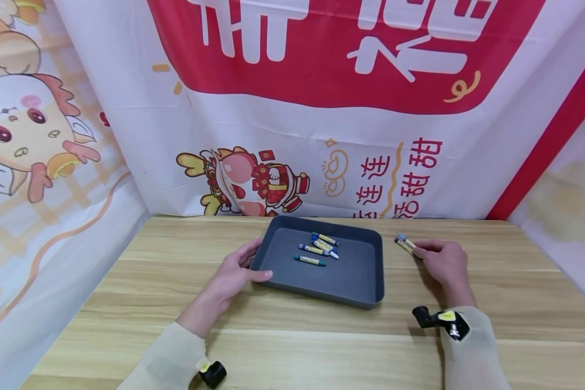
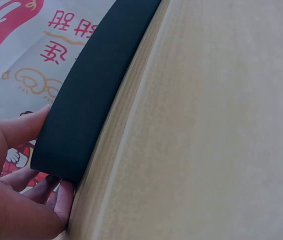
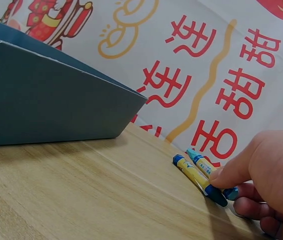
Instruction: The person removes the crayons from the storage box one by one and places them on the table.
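Observation:
My left hand (image 1: 235, 271) grips the left end of a dark grey tray (image 1: 351, 279), thumb over the rim and fingers against the outer wall. In the left wrist view the tray's side (image 2: 84, 95) stands just above the wood. Several paper-wrapped crayons (image 1: 310, 260) lie inside the tray, left of its middle. To the right of the tray, my right hand (image 1: 443, 264) pinches a light-blue crayon (image 3: 201, 162) between thumb and fingers, low over the table. A dark-blue crayon (image 3: 193, 174) lies right beside it, close to the thumb; whether the thumb touches it I cannot tell.
The wooden table (image 1: 292, 341) reaches back to a white printed cloth (image 1: 292, 130) with red lettering and cartoon figures. Another patterned cloth (image 1: 78, 244) hangs along the left. Small black cameras are on both sleeves.

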Demonstrator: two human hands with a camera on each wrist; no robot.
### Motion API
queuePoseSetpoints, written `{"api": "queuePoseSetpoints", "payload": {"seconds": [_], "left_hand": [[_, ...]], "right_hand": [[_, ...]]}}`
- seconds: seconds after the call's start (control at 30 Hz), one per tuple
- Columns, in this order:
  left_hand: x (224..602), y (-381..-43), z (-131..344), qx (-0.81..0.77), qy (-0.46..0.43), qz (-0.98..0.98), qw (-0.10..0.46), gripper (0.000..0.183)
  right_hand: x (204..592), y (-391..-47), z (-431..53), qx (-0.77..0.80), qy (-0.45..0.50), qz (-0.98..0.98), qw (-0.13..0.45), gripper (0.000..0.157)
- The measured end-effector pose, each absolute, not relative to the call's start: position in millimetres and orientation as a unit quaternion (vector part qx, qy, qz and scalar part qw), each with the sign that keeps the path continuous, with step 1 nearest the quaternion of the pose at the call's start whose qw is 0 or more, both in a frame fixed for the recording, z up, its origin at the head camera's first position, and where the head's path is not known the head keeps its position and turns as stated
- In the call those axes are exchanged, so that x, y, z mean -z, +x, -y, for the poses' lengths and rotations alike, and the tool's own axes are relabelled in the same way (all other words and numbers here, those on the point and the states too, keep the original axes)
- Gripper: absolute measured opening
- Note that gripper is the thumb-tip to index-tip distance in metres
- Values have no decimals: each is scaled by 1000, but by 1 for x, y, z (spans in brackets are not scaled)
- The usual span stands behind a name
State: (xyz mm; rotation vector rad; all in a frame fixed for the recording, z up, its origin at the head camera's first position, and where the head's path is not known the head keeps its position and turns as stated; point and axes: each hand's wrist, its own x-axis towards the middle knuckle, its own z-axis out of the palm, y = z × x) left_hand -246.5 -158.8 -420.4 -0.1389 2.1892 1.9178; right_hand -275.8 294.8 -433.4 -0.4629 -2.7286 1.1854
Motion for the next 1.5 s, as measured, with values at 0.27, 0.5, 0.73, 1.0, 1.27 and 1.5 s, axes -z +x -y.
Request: {"api": "queuePoseSetpoints", "payload": {"seconds": [0.27,0.5,0.73,1.0,1.27,1.5], "left_hand": [[421,-246,158,-652,-47,-748,115,86],[421,-246,158,-651,-48,-749,114,86],[421,-247,157,-650,-47,-750,117,86],[421,-248,157,-651,-49,-749,115,85],[419,-247,158,-652,-51,-748,115,85],[419,-247,158,-650,-53,-749,115,85]], "right_hand": [[436,-275,-296,-383,-149,908,82,34],[435,-275,-297,-382,-153,909,61,36],[434,-275,-298,-367,-151,917,50,38],[432,-276,-296,-371,-165,914,23,41],[432,-278,-295,-370,-163,914,19,42],[433,-279,-295,-370,-160,915,25,43]]}}
